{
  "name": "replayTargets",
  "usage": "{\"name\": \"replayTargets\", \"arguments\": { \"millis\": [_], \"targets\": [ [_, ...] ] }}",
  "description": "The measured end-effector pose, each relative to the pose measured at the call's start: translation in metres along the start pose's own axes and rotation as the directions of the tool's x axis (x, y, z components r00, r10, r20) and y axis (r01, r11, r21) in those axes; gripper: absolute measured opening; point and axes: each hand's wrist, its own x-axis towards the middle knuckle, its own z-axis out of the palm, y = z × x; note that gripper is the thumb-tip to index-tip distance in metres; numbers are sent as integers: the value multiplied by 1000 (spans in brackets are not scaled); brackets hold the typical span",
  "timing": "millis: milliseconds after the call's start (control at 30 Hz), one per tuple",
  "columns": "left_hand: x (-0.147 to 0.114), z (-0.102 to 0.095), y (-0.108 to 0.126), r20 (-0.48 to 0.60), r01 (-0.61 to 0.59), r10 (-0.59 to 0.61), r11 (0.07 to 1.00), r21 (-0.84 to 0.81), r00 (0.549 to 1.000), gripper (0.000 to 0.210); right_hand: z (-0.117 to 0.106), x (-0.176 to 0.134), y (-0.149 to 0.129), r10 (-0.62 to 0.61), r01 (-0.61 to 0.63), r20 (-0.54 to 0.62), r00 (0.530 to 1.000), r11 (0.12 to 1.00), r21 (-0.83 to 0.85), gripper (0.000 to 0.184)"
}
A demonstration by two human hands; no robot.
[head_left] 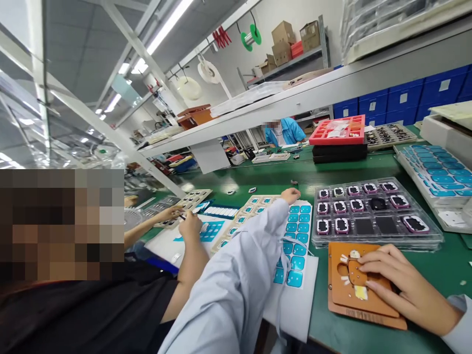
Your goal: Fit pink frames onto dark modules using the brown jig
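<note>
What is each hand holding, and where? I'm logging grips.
Nothing is gripped. The right hand presses flat on the orange jig; the left hand rests on the sticker sheet.

Bright light from ceiling tubes [167, 27], soft shadows, wide-angle bending at the edges, one blurred face patch.

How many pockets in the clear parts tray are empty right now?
2, both in the front row of the clear tray, side by side: third pocket and fourth pocket from the left. None look hidden.
</note>
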Motion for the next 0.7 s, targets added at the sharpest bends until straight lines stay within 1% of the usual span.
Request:
{"name": "replayTargets", "arguments": {
  "millis": [67, 167, 267, 333, 400, 500, 700],
  "targets": [
    [-6, -6, -12, 29, -38, 35, 993, 109, 999, 26, 1, 1, -3, 15, -15, -28, 999, 1000, 2, 21],
    [-18, -11, -26, 97, -86, 64, 965, 246, 993, 27, 3, 3, -5, 27, -27, -40, 999, 1000, 1, 21],
    [-31, -8, -33, 165, -143, 92, 933, 331, 982, 31, 4, 2, -4, 21, -21, -26, 999, 1000, -8, 21],
    [-40, -4, -35, 191, -183, 119, 910, 371, 974, 34, 4, 1, -3, 13, -13, -18, 1000, 1000, -9, 21],
    [-49, 1, -36, 189, -212, 145, 888, 409, 971, 38, 4, 0, -2, 21, -21, -13, 1000, 1000, -4, 22],
    [-59, 9, -35, 151, -222, 171, 859, 462, 974, 44, 3, -1, -3, 53, -53, -19, 998, 999, 6, 29],
    [-68, 27, -27, 76, -183, 168, 832, 523, 983, 51, 1, 0, -4, 38, -39, -31, 999, 999, -23, 32]
  ]
}}
